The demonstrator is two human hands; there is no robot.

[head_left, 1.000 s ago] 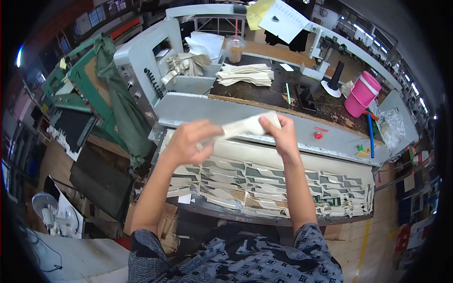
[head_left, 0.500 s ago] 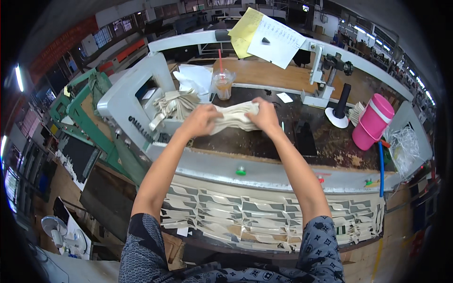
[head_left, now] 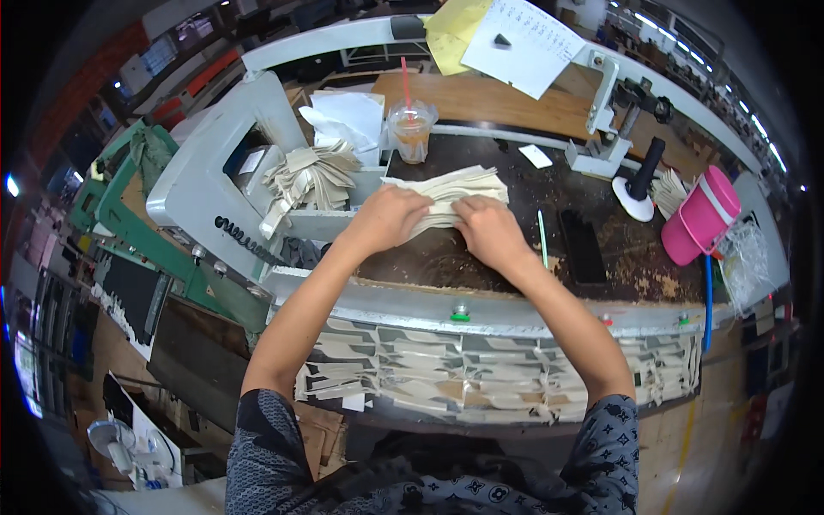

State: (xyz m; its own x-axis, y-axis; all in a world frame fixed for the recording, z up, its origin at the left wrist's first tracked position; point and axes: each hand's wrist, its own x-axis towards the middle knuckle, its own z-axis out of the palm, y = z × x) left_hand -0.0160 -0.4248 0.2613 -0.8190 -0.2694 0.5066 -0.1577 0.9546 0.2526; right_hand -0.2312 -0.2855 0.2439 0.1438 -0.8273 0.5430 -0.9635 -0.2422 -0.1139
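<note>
A stack of cream-coloured, flat cut pieces [head_left: 459, 187] lies between my hands over the dark worktop, its layers fanned at the right end. My left hand [head_left: 391, 216] closes on the stack's left end, thumb toward the middle. My right hand [head_left: 491, 230] grips its near right side with the fingers curled over the edge. The underside of the stack is hidden. Left of it, a loose heap of similar cream pieces [head_left: 313, 178] sits beside the grey machine housing.
A plastic cup with a red straw [head_left: 412, 129] stands behind the stack. To the right are a pen [head_left: 542, 239], a dark phone-like slab [head_left: 584, 247], a black-handled tool with a white base [head_left: 639, 184] and a pink jug [head_left: 699, 219]. Many cream pieces lie on a lower shelf [head_left: 506, 378].
My hands have come closer together on the stack, the right one moving nearer and lower on it. The stack's right end now shows fanned out. The whole view has tilted downward.
</note>
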